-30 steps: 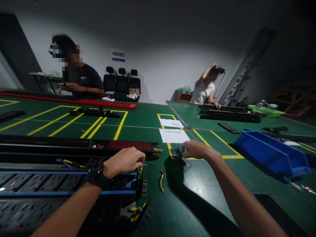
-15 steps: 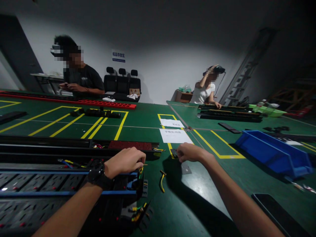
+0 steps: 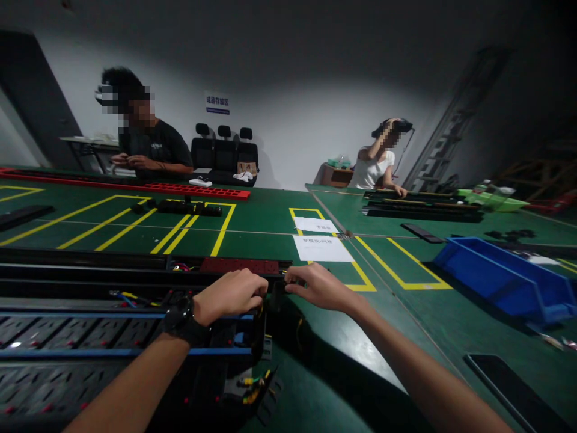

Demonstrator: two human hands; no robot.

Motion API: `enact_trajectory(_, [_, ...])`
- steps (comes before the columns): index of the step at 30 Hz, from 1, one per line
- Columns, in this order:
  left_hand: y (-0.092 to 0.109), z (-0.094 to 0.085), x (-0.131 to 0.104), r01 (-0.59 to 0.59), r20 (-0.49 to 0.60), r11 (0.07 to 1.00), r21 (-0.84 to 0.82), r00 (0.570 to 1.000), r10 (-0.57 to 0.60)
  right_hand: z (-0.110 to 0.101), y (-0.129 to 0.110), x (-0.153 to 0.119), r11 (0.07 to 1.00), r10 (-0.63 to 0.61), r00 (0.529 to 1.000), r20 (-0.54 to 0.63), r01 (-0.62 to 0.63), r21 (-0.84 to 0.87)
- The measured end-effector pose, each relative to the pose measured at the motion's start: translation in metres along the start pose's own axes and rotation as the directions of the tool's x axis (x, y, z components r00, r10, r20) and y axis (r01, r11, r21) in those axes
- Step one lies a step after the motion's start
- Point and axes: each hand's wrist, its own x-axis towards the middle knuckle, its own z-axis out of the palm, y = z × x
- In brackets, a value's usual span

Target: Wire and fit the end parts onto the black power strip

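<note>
R hand (image 3: 315,285) w/ dk plate (image 3: 278,286), nr L hand (image 3: 234,291)

The bare left forearm (image 3: 130,382) was stretched forward and slanted to the right, while the right forearm (image 3: 419,361) was reached forward and angled to the left. The left hand (image 3: 232,291) was held with its back upward, its fingers (image 3: 258,286) curled down and their tips largely hidden. The right wrist (image 3: 354,300) was slightly bent, and the right hand (image 3: 318,285) was held near the left, its thumb (image 3: 294,290) and forefinger (image 3: 295,273) placed close together.
</note>
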Motion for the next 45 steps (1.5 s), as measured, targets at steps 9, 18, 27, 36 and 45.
enact_trajectory(9, [0.000,0.000,0.000,-0.008,0.004,1.000,0.007,1.000,0.008,0.027,0.007,0.004,0.993,0.093,0.994,-0.049,-0.097,-0.068])
enact_trajectory(18, [-0.002,0.001,0.000,-0.019,-0.006,1.000,-0.006,1.000,0.019,0.052,0.009,0.007,0.979,0.198,0.976,-0.092,-0.193,0.064])
enact_trajectory(27, [-0.001,-0.002,0.000,-0.018,0.002,1.000,-0.005,1.000,0.018,0.069,0.007,0.006,0.954,0.298,0.939,-0.170,-0.289,0.075])
enact_trajectory(36, [-0.005,0.001,0.000,-0.019,-0.009,1.000,0.010,1.000,0.019,0.072,0.002,0.005,0.940,0.332,0.940,-0.077,-0.323,0.110])
enact_trajectory(45, [-0.005,0.001,0.001,0.014,0.005,0.999,-0.038,1.000,-0.014,0.079,0.004,0.002,0.971,0.235,0.969,-0.078,-0.232,0.049])
